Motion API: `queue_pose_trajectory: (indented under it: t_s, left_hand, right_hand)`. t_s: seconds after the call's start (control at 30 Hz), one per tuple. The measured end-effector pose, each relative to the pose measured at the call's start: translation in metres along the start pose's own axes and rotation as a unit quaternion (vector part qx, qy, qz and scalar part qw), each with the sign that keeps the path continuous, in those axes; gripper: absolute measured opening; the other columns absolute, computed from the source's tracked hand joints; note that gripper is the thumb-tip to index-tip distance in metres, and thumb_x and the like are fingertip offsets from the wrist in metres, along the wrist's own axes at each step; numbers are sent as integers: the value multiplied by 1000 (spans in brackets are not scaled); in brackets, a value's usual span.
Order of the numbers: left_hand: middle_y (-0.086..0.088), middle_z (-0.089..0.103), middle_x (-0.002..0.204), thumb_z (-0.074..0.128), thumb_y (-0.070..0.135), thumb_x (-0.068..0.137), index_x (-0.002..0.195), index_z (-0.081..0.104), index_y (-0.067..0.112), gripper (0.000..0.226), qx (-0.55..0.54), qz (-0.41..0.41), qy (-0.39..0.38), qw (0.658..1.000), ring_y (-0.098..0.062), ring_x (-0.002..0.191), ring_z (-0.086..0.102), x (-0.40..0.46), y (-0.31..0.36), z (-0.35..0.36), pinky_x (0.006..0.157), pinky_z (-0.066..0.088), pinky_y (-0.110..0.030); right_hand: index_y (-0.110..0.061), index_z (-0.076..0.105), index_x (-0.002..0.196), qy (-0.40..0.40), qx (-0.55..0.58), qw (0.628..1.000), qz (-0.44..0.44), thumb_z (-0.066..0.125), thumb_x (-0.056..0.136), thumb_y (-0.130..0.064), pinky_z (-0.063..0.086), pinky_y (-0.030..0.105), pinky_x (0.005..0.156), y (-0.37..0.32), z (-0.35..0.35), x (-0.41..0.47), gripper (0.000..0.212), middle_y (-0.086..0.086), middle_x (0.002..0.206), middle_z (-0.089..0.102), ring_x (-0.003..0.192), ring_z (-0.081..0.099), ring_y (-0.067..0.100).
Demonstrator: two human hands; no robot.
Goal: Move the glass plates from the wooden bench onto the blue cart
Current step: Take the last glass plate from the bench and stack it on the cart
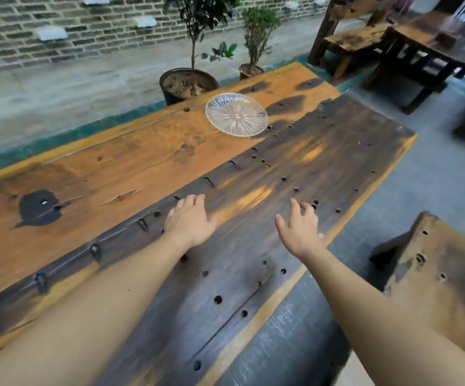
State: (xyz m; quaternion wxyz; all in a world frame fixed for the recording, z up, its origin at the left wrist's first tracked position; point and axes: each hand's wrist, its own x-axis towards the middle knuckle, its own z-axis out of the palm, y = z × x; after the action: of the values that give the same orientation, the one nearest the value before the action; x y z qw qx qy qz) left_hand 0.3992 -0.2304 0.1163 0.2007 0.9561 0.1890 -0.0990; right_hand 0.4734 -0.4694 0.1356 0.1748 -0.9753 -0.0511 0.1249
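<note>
One clear ribbed glass plate (236, 113) lies flat on the far part of the wooden bench (131, 162), where the orange plank meets the dark plank. My left hand (189, 222) hovers over the dark plank, palm down, fingers apart, holding nothing. My right hand (299, 229) is stretched out near the bench's right edge, fingers spread, also holding nothing. Both hands are well short of the plate. No blue cart is in view.
Two potted plants (189, 82) stand behind the bench by a brick wall. A rough wooden stool (443, 280) sits to the right of the bench. More dark wooden furniture (420, 48) stands at the back right on the grey floor.
</note>
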Motion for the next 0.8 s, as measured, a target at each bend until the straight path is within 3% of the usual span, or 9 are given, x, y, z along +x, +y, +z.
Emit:
queue_pose_trajectory:
  t_s: [0.47,0.8]
  left_hand:
    - [-9,38,149,35,58,92,145,33,16,67,20,-98,47,994,-30,138,35,134,31,-43,107,34,-46]
    - [-13,44,145,40,51,94,143,38,14,61,-15,-205,14,979,-33,134,41,260,90,-20,108,37,-45]
  right_hand:
    - [-27,24,145,-25,18,997,-65,37,95,-48,27,58,100,-31,-41,186,56,6,152,20,139,22,30]
    - [-21,25,148,-94,58,991,-75,40,97,-46,27,60,105,-20,-36,370,59,12,149,26,139,26,34]
